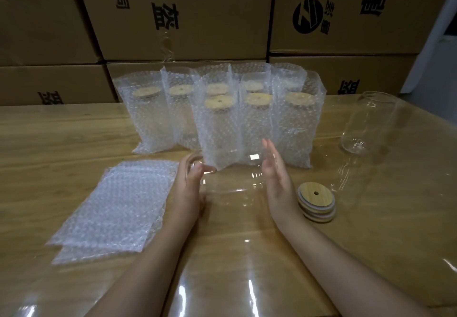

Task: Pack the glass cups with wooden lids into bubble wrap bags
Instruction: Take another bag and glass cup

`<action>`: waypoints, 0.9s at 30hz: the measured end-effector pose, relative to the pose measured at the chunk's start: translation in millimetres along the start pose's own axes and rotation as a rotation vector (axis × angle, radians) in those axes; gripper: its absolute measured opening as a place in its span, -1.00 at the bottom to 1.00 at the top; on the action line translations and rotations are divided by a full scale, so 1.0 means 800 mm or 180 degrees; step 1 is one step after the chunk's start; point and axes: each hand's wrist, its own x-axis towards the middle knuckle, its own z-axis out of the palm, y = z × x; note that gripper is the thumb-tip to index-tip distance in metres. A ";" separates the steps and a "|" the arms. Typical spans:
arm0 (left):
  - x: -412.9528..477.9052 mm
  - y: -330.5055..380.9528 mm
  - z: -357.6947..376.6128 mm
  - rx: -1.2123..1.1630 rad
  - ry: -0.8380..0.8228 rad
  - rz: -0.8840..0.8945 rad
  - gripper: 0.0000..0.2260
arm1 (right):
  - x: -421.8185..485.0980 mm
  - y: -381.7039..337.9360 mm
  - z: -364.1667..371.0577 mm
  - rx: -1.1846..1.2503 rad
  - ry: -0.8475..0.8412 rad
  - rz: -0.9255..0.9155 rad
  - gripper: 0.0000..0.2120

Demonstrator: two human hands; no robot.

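A clear glass cup (230, 185) lies on its side between my hands, just above the wooden table (74, 131). My left hand (191, 183) grips one end, its fingers curled round the rim. My right hand (274, 175) is held flat with straight fingers at the other end; whether it touches the glass is unclear. A stack of two or three wooden lids (316, 201) sits just right of my right hand. Flat bubble wrap bags (116, 208) lie in a pile to the left. A second bare glass cup (368, 123) stands at the right.
Several packed cups in bubble wrap bags (220, 116), wooden lids showing through the tops, stand in two rows behind my hands. Stacked cardboard boxes (188, 15) wall off the far edge of the table. A glossy clear sheet covers the tabletop.
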 end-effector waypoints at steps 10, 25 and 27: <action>0.004 -0.002 0.000 -0.0516 0.0262 -0.0127 -0.51 | -0.003 0.004 0.001 -0.0053 -0.0246 0.0325 -0.34; 0.005 0.007 0.001 -0.0115 0.0624 0.0027 -0.40 | 0.000 0.007 0.002 0.0202 -0.0086 0.0450 -0.88; 0.005 0.008 0.001 -0.0083 0.0580 0.0010 -0.51 | -0.001 0.004 0.001 0.0214 -0.0078 0.0327 -0.86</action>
